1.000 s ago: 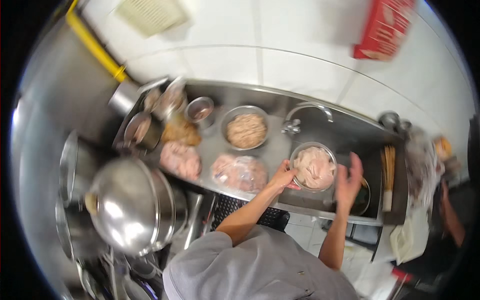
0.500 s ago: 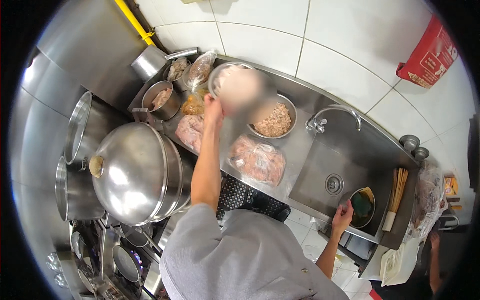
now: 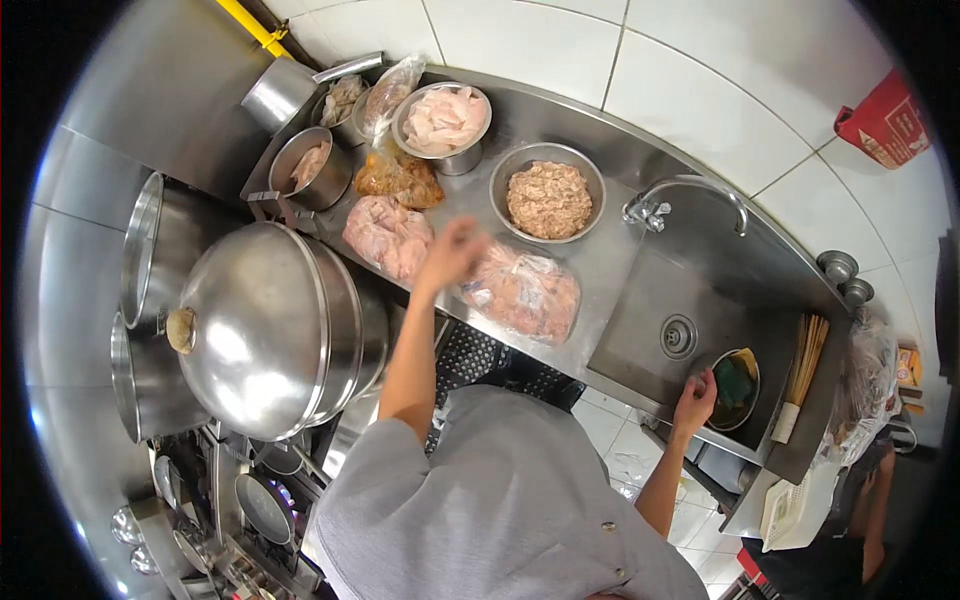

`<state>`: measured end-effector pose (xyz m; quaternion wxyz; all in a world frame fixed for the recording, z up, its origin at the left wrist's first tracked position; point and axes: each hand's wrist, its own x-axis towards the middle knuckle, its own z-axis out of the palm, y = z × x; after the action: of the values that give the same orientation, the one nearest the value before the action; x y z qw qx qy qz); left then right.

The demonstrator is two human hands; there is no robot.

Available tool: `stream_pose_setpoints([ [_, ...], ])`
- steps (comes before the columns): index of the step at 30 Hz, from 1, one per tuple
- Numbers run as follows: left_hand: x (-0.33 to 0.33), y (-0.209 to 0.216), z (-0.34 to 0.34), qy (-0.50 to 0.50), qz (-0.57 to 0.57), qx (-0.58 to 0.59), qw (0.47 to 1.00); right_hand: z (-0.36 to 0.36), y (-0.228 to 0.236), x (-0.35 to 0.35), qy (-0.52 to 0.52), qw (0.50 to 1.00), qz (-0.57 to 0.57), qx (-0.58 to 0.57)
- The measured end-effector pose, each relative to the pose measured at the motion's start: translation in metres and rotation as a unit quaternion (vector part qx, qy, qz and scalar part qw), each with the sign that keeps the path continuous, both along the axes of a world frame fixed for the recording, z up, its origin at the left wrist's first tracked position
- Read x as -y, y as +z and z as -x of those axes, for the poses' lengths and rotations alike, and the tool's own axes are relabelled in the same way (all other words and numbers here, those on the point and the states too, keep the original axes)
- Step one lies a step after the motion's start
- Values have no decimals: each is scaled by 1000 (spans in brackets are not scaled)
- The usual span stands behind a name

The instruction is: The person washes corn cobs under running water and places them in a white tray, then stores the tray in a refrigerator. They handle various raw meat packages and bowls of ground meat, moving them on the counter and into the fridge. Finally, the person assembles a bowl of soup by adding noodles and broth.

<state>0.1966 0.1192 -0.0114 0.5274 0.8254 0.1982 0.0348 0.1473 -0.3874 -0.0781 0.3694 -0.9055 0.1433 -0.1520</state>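
Observation:
My left hand (image 3: pixel 452 256) is smeared by motion over the steel counter, between two clear bags of raw meat; the left bag (image 3: pixel 388 238) and the right bag (image 3: pixel 525 292) both lie flat. Beyond it, a metal bowl of pale raw meat pieces (image 3: pixel 444 120) sits on top of another metal container. A wide bowl of minced meat (image 3: pixel 549 195) stands to its right. At the sink's near edge, my right hand (image 3: pixel 694 402) curls its fingers at the rim of a metal pot (image 3: pixel 757 398), which holds a green scouring pad (image 3: pixel 735 383).
A large domed steamer (image 3: pixel 260 330) and tall pots stand left, above a stove with a lit burner (image 3: pixel 283 494). The sink (image 3: pixel 640 330) has a curved faucet (image 3: pixel 740 205). A bamboo brush (image 3: pixel 805 365) leans at its right end. Another person's arm (image 3: pixel 875 510) shows at lower right.
My left hand has let go of the bowl of pale meat and come back toward me, over the bags. My right hand stays at the pot. The view has shifted slightly.

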Motion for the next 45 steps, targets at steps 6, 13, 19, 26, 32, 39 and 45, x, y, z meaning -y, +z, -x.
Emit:
stream_pose_setpoints([
  [6,41,26,23,-25,-47,-142,988,-23,51,-148,211,915,-302,-167],
  [13,74,29,17,-122,180,11,976,-61,67,-191,248,835,-401,-283],
  [19,154,41,-8,-221,175,47,958,-48,58,-116,195,776,-592,-102],
  [26,136,22,-27,0,247,-71,966,-24,40,-53,87,754,-644,-93],
  [32,77,2,-53,198,371,41,906,-35,46,-62,57,736,-667,-99],
  [39,51,4,57,214,333,19,918,-104,71,-143,86,782,-611,-87],
  [45,47,23,89,236,323,-6,916,-231,36,-270,163,743,-633,-143],
])
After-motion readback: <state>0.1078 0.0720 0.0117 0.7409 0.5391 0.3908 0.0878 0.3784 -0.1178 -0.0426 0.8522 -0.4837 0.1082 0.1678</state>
